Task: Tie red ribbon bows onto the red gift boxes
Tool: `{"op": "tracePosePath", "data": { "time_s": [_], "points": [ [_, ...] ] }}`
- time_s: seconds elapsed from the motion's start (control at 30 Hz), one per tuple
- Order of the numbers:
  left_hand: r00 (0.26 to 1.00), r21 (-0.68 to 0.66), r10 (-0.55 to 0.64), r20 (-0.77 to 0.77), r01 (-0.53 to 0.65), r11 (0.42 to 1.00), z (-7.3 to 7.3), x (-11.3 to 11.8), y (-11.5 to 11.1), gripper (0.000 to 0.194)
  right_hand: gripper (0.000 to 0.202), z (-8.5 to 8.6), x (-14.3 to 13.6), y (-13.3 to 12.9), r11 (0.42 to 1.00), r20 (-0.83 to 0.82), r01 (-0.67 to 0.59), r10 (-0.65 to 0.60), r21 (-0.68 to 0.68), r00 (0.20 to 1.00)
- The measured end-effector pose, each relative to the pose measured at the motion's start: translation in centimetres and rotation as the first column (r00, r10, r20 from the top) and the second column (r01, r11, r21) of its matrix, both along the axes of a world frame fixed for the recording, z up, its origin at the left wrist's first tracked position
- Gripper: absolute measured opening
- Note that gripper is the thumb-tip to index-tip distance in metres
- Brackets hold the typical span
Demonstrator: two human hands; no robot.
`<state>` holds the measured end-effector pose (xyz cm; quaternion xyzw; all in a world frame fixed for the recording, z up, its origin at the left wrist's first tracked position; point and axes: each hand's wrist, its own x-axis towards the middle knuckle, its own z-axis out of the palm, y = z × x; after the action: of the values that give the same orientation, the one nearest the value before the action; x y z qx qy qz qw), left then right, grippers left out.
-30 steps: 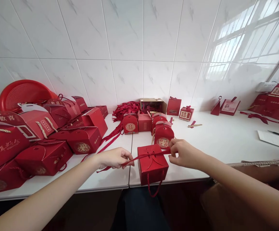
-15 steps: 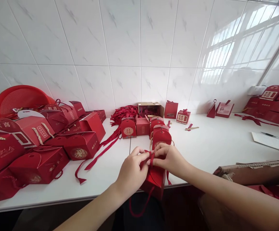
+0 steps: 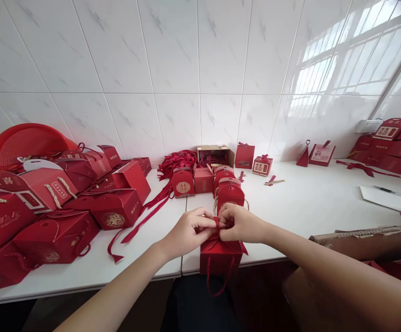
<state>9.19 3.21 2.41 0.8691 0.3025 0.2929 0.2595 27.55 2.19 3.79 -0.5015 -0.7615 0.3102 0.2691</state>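
Note:
A red gift box (image 3: 221, 258) with a twisted red cord handle (image 3: 217, 291) hanging from its near side sits at the table's front edge. Over its top, my left hand (image 3: 190, 231) pinches a dark red ribbon (image 3: 217, 223) from the left. My right hand (image 3: 240, 223) has its fingers curled on the same ribbon from the right, so the two sets of fingertips nearly meet. A ribbon end shows at the box's right side. Just behind stands another red box (image 3: 231, 191) with gold cord handles. My fingers partly hide the knot area.
Many red boxes (image 3: 115, 210) crowd the table's left, before a red plastic basket (image 3: 29, 138). A ribbon pile (image 3: 178, 161) lies near the wall beside an open carton (image 3: 217, 150). On the right are a white pad (image 3: 387, 198) with a pen and a cardboard box (image 3: 359, 244).
The box has turned so its near side faces me more squarely. My hands have come closer together over the ribbon, the right fingers curling in more. The view has shifted slightly.

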Motion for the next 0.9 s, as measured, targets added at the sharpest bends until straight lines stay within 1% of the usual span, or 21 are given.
{"op": "tracePosePath", "data": {
  "time_s": [0.07,0.17,0.27,0.33,0.37,0.4,0.47,0.57,0.63,0.7,0.77,0.9],
  "points": [
    [1.0,-0.07,-0.016,-0.012,0.015,0.997,0.2,-0.1,0.6,0.021,0.013,0.1,-0.1,-0.1,1.0,0.004,-0.021,0.02,0.013,1.0],
    [1.0,-0.118,0.022,0.011,-0.021,0.993,0.2,-0.2,1.0,0.017,0.01,0.1,0.0,-0.2,0.999,0.006,-0.034,0.034,0.018,0.999],
    [0.991,-0.074,0.131,-0.004,-0.131,0.989,0.5,-1.1,1.0,0.019,0.012,0.0,0.9,-0.1,0.997,0.031,-0.028,0.026,0.066,0.999],
    [0.977,-0.029,0.203,-0.061,-0.205,0.978,1.0,-2.2,0.9,0.019,0.016,0.0,1.8,0.0,0.993,0.083,-0.028,0.019,0.115,0.996],
    [0.972,-0.015,0.216,-0.093,-0.218,0.976,1.2,-2.6,0.7,0.018,0.017,0.0,2.2,0.0,0.991,0.114,-0.031,0.016,0.132,0.993],
    [0.972,-0.014,0.205,-0.117,-0.208,0.978,1.5,-3.0,0.6,0.017,0.018,0.0,2.5,0.0,0.989,0.143,-0.034,0.014,0.145,0.99],
    [0.985,-0.069,0.127,-0.118,-0.136,0.988,2.0,-3.3,0.3,0.016,0.017,0.1,2.7,-0.1,0.985,0.183,-0.044,0.013,0.166,0.983],
    [1.0,-0.226,0.016,-0.025,-0.022,0.974,2.3,-2.7,0.1,0.021,0.011,0.1,2.4,-0.4,0.978,0.2,-0.049,0.008,0.201,0.98],
    [1.0,-0.287,0.014,0.01,-0.011,0.958,2.3,-2.0,0.2,0.027,0.008,0.0,2.2,-0.5,0.97,0.205,-0.035,-0.015,0.239,0.979],
    [0.998,-0.273,0.054,0.008,-0.05,0.961,2.0,-1.6,0.6,0.029,0.01,0.0,2.2,-0.6,0.956,0.231,-0.018,-0.052,0.291,0.971],
    [0.993,-0.219,0.116,0.004,-0.113,0.969,1.4,-1.7,1.1,0.029,0.013,0.0,2.4,-0.8,0.944,0.277,-0.013,-0.084,0.329,0.957],
    [0.973,-0.071,0.221,-0.06,-0.225,0.972,0.2,-2.7,1.5,0.031,0.017,0.2,2.8,-1.0,0.951,0.35,-0.036,-0.077,0.306,0.933]
  ]
}}
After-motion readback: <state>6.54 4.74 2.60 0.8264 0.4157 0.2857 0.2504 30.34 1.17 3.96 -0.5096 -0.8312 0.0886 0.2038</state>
